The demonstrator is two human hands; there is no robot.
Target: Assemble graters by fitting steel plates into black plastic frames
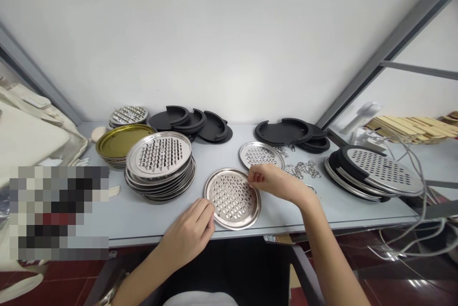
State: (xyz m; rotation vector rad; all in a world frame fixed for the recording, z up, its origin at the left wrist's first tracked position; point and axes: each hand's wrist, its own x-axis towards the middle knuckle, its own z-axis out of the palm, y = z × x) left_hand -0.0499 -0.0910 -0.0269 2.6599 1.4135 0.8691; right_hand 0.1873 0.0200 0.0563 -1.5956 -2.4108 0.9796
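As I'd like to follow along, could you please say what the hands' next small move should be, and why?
Probably the left hand should steady the perforated metal disc: it is at the disc's left edge, while the right hand is at the upper right edge.

Fingers (207, 211) at perforated metal disc (232, 201)

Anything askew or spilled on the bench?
Mildly: small metal pieces lie scattered in a loose tangle beyond the right hand. The top perforated disc sits off-centre on its stack, so the pile looks uneven. No obvious damage.
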